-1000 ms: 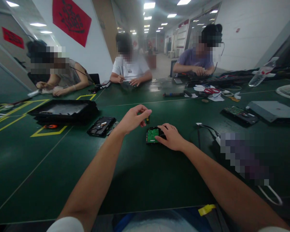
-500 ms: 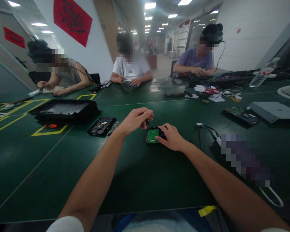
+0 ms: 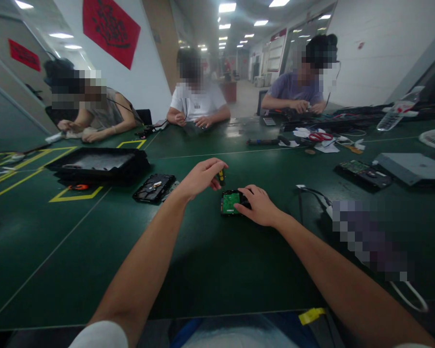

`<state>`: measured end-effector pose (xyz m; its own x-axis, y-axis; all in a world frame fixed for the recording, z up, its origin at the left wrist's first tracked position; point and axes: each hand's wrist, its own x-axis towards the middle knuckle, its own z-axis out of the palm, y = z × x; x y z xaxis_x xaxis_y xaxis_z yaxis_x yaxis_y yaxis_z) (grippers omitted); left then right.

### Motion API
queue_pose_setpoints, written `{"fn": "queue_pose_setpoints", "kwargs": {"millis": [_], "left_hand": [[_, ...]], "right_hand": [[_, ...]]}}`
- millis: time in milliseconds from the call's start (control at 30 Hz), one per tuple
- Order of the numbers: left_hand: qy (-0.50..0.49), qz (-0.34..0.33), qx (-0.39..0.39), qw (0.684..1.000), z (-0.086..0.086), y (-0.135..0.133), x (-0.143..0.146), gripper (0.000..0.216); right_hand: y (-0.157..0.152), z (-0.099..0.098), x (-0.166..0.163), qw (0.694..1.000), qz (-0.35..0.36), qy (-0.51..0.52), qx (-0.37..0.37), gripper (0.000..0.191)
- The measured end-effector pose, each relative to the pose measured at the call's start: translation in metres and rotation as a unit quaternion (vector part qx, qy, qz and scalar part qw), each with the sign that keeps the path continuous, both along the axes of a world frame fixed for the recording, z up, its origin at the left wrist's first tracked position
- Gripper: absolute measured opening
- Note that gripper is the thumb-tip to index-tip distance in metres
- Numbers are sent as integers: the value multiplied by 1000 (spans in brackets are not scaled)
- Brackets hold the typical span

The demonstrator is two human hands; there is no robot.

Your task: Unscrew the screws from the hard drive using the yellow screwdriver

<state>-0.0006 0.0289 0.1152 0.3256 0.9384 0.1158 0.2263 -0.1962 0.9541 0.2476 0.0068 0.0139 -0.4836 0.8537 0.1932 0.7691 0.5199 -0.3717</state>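
A small hard drive lies on the green table, its green circuit board facing up. My right hand rests on the drive's right side, fingers curled over its edge. My left hand hovers just above and left of the drive, fingertips pinched on the top of a small screwdriver with a black and yellow handle, which points down at the drive's far edge.
Another opened drive and a black tray lie to the left. A cable, a circuit board, a grey box and scissors are to the right. Three people sit at the far side.
My left hand has closed tighter on the screwdriver and shifted a little, turning it over the drive. My right hand stays on the drive.
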Motion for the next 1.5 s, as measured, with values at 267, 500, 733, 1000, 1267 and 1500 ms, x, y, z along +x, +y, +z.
{"fn": "queue_pose_setpoints", "kwargs": {"millis": [267, 500, 733, 1000, 1267, 1500], "left_hand": [[11, 7, -6, 1000, 1, -5, 8, 38], [-12, -21, -42, 999, 1, -6, 7, 29], [-52, -27, -65, 996, -1, -5, 10, 43], [-132, -40, -121, 983, -11, 3, 5, 45], [-101, -37, -101, 989, -7, 2, 2, 41], [-8, 18, -36, 999, -2, 0, 3, 40]], "right_hand": [[0, 0, 0, 1000, 2, 0, 4, 68], [0, 1, 0, 1000, 0, 2, -1, 68], [0, 1, 0, 1000, 2, -3, 5, 67], [-1, 0, 1, 1000, 5, 2, 5, 67], [1, -3, 1, 1000, 4, 7, 11, 68], [-1, 1, 0, 1000, 3, 5, -4, 69]]}}
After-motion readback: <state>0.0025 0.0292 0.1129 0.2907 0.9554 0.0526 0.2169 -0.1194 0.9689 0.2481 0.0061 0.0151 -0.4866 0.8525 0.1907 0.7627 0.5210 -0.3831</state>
